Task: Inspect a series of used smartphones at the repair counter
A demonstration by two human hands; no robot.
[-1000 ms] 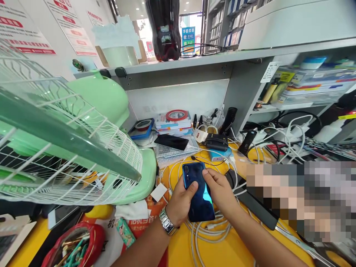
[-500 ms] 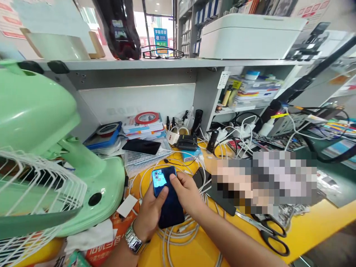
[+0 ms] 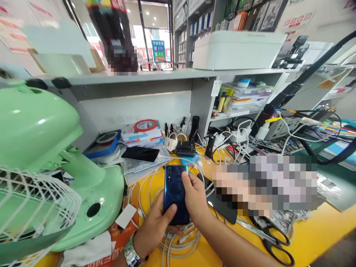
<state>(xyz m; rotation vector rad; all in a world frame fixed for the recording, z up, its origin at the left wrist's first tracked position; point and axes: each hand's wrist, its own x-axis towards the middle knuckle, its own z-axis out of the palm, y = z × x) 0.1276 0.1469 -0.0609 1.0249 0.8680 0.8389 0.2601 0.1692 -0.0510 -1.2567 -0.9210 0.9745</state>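
A dark blue phone [image 3: 175, 191], its back with the camera lenses facing up, is held between both my hands over the yellow desk. My left hand [image 3: 158, 222] wraps its lower left side, thumb on the back; a silver watch is on that wrist. My right hand [image 3: 194, 193] grips the upper right edge, thumb near the top corner. Coiled white cables [image 3: 183, 244] lie beneath. Another black phone [image 3: 140, 153] rests on clear plastic packaging behind, and a dark flat device [image 3: 226, 207] lies to the right of my right hand.
A green fan [image 3: 94, 185] stands at the left. Black-handled scissors [image 3: 274, 237] lie at the right, beside a pixelated area. A white card [image 3: 126, 216] is near my left hand. Behind are a red tape roll [image 3: 145, 125], a black box [image 3: 185, 148] and a shelf [image 3: 155, 74].
The phone has turned more upright and shifted slightly right. My left hand has moved lower along it, and my right hand a little right. The camera view has tilted slightly.
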